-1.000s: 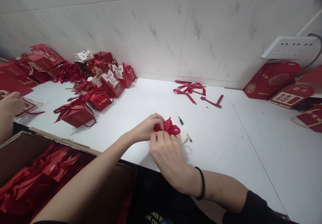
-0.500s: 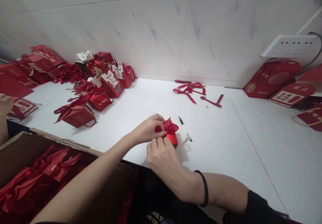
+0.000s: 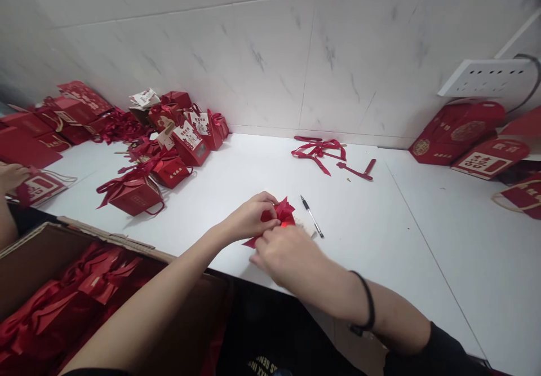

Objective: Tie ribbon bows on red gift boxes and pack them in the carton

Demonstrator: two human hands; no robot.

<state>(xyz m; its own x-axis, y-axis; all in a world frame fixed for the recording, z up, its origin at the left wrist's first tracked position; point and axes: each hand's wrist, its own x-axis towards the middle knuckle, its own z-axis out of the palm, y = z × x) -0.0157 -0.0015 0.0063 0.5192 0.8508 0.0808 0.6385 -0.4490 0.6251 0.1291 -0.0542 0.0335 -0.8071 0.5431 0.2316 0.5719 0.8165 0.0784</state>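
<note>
Left hand [image 3: 251, 218] pinched the red ribbon [image 3: 285, 208] near frame centre — right hand [image 3: 296, 256] just below it, blurred, couldn't tell its grip. Pen [image 3: 311, 216] lay right of the ribbon.

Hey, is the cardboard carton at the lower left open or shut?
Open: the red boxes inside the cardboard carton are in plain view, with no flap covering them.

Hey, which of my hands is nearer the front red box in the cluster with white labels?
Left. Your left hand is to the right of the red box, across some white tabletop; your right hand is farther right and closer to you.
</note>
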